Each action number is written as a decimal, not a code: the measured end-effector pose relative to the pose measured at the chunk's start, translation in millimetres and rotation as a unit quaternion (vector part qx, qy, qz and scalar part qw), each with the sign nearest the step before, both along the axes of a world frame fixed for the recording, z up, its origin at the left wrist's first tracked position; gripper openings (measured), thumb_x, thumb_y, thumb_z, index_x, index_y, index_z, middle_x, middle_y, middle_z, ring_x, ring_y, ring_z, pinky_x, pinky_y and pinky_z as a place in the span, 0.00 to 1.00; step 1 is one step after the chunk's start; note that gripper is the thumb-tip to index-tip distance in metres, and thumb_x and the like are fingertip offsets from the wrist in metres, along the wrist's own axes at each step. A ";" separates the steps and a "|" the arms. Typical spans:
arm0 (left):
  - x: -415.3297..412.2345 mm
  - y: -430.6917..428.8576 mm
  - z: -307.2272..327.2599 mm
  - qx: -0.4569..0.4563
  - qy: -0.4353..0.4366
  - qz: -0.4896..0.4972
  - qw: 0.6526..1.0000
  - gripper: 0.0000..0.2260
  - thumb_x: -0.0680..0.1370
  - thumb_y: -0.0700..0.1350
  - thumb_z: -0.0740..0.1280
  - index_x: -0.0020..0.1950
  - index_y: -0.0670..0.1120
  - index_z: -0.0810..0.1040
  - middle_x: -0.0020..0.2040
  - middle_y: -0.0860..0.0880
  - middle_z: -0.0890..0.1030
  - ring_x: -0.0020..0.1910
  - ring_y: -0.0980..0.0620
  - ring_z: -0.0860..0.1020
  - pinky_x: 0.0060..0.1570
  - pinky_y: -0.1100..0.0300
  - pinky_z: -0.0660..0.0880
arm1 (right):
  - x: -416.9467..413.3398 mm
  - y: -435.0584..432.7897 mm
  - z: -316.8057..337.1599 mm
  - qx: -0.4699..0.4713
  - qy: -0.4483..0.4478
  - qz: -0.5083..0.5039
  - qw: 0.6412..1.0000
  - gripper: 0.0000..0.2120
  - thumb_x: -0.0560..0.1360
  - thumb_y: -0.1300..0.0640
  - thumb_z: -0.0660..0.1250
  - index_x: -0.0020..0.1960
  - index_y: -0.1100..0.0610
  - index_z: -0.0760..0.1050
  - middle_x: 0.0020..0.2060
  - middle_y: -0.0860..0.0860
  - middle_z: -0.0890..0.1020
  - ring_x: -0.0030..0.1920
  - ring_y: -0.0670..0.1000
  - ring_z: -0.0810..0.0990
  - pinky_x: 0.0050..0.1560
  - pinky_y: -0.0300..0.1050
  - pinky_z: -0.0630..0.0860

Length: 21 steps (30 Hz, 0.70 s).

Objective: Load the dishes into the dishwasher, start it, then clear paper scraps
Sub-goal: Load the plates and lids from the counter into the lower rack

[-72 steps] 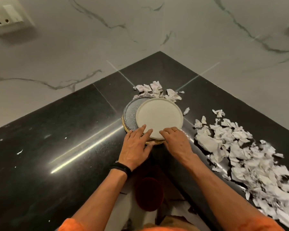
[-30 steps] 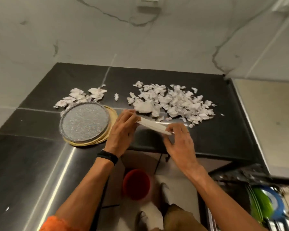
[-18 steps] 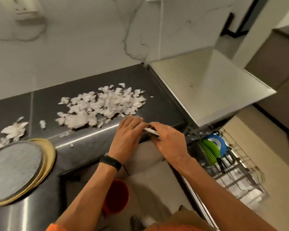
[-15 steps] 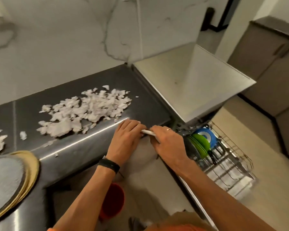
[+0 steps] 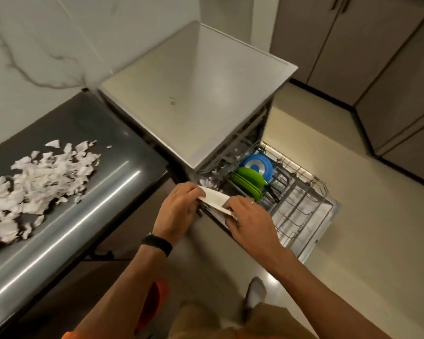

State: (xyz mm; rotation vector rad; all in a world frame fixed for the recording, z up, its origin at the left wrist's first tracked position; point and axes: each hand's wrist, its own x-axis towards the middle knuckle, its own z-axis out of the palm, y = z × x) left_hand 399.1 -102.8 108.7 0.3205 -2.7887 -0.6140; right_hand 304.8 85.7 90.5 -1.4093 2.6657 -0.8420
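My left hand [image 5: 179,209] and right hand [image 5: 250,222] grip the white plate [image 5: 216,200] by opposite edges, above the dishwasher rack's [image 5: 301,211] near end. I'd tilt it upright and ease it between tines beside the green plates [image 5: 249,183].

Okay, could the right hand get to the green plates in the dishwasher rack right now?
Not freely yet: the right hand and the left hand both grip the white plate. The green plates stand close beyond it in the pulled-out rack, uncovered, so with that hand freed, probably yes.
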 end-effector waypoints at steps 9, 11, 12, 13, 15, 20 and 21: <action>-87.0 14.0 -115.0 -0.008 -0.083 -0.102 0.991 0.11 0.73 0.32 0.72 0.50 0.45 0.84 0.48 0.48 0.79 0.50 0.45 0.77 0.46 0.46 0.79 | -44.8 0.8 -102.3 0.175 -0.071 -0.067 0.980 0.19 0.73 0.55 0.72 0.64 0.51 0.77 0.50 0.49 0.85 0.43 0.55 0.84 0.37 0.47 0.79; -100.9 5.1 -156.5 -0.006 -0.101 -0.123 0.987 0.11 0.73 0.33 0.71 0.51 0.46 0.83 0.48 0.48 0.79 0.51 0.45 0.77 0.46 0.44 0.78 | -52.9 -10.8 -136.5 0.203 -0.079 -0.088 0.972 0.20 0.75 0.57 0.70 0.66 0.52 0.76 0.50 0.50 0.85 0.44 0.57 0.85 0.37 0.48 0.79; -107.9 -0.1 -176.5 -0.006 -0.108 -0.135 0.985 0.11 0.74 0.34 0.70 0.52 0.46 0.83 0.49 0.48 0.79 0.51 0.44 0.77 0.46 0.44 0.78 | -57.2 -16.8 -154.8 0.207 -0.084 -0.099 0.970 0.20 0.76 0.59 0.69 0.67 0.52 0.75 0.51 0.51 0.85 0.44 0.57 0.85 0.37 0.48 0.79; -114.3 -5.6 -198.3 -0.007 -0.113 -0.147 0.983 0.11 0.74 0.34 0.69 0.52 0.46 0.83 0.49 0.48 0.79 0.50 0.44 0.77 0.46 0.44 0.77 | -60.5 -22.4 -175.6 0.206 -0.087 -0.105 0.969 0.20 0.76 0.60 0.69 0.67 0.53 0.76 0.50 0.51 0.86 0.43 0.58 0.85 0.36 0.48 0.80; -124.5 -15.8 -232.4 -0.007 -0.114 -0.162 0.980 0.11 0.73 0.34 0.67 0.52 0.44 0.84 0.47 0.46 0.79 0.48 0.43 0.78 0.44 0.45 0.77 | -66.6 -32.2 -210.4 0.196 -0.101 -0.122 0.968 0.20 0.74 0.62 0.70 0.65 0.53 0.77 0.49 0.52 0.86 0.40 0.59 0.85 0.35 0.49 0.79; -137.1 -35.1 -317.7 0.004 -0.119 -0.161 0.980 0.13 0.76 0.36 0.64 0.56 0.45 0.84 0.50 0.46 0.80 0.50 0.43 0.78 0.46 0.45 0.78 | -80.4 -50.1 -300.8 0.156 -0.128 -0.149 0.968 0.20 0.71 0.69 0.71 0.61 0.56 0.80 0.47 0.54 0.87 0.37 0.61 0.85 0.35 0.49 0.80; -138.6 -38.1 -335.5 0.007 -0.121 -0.161 0.980 0.13 0.76 0.35 0.65 0.56 0.45 0.84 0.51 0.46 0.80 0.51 0.43 0.78 0.47 0.44 0.78 | -82.0 -50.8 -319.3 0.153 -0.134 -0.154 0.967 0.22 0.71 0.70 0.70 0.62 0.55 0.81 0.49 0.54 0.87 0.38 0.61 0.85 0.36 0.49 0.80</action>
